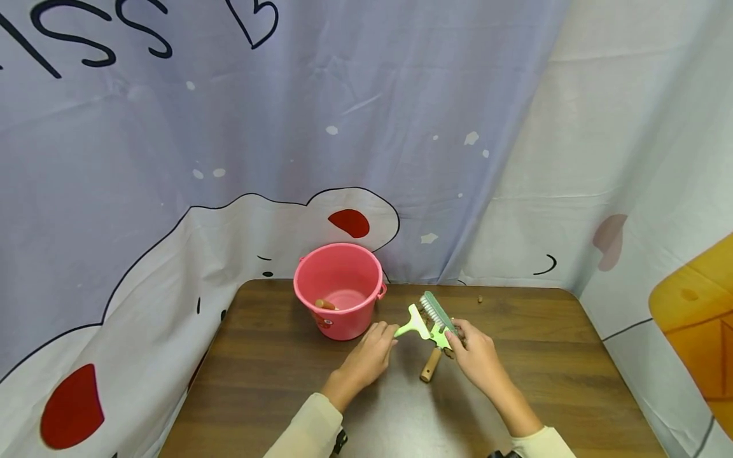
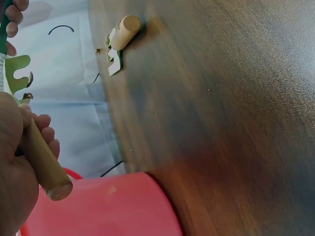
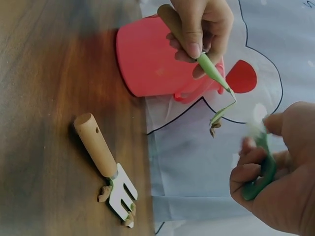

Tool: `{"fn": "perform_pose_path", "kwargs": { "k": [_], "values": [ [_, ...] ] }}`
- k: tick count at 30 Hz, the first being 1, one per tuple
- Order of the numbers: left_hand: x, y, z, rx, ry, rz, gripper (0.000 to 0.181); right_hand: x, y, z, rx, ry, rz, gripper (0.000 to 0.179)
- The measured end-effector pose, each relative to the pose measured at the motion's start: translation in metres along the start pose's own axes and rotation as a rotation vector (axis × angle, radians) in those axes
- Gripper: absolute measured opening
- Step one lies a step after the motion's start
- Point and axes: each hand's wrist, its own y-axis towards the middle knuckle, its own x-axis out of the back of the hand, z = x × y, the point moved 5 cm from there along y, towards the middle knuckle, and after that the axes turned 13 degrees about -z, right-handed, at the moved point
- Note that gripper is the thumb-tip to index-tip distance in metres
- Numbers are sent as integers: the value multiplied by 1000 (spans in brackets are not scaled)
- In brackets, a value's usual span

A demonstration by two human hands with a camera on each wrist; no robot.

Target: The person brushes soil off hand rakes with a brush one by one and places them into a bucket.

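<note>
My left hand point(image 1: 369, 353) grips the wooden handle point(image 2: 47, 164) of a small garden rake, whose light green toothed head point(image 1: 415, 323) is held above the table. Brown crumbs point(image 3: 215, 129) cling to its teeth in the right wrist view. In my right hand point(image 1: 475, 356) is a green brush point(image 1: 438, 312), its white bristles turned toward the rake head; they look blurred in the right wrist view. Whether bristles and rake touch, I cannot tell. Below the tools a hand fork point(image 3: 96, 142) with a wooden handle lies on the table, brown bits point(image 3: 104, 193) beside its prongs.
A pink bucket point(image 1: 343, 326) stands at the table's back left, with a wooden handle point(image 1: 325, 305) inside it. Behind the brown wooden table point(image 1: 550, 356) hangs a printed curtain point(image 1: 366, 127). A small brown crumb point(image 1: 480, 299) lies near the back edge.
</note>
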Motion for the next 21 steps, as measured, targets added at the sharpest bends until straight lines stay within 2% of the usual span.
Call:
{"fn": "perform_pose_path", "kwargs": {
  "k": [3, 6, 11, 18, 21],
  "values": [
    [0, 1, -1, -12, 17, 6, 24, -3, 2, -7, -126, 38, 34, 53],
    [2, 3, -5, -26, 22, 4, 23, -10, 5, -14, -218, 69, 47, 67],
    [3, 6, -12, -53, 22, -3, 23, -23, 7, -24, -342, 211, 63, 71],
    [3, 6, -14, -52, 54, 1, 26, -32, 7, -25, -411, 406, 96, 65],
    [4, 7, -15, -58, 73, -2, 26, -32, 7, -23, -421, 450, 110, 65]
  ]
}}
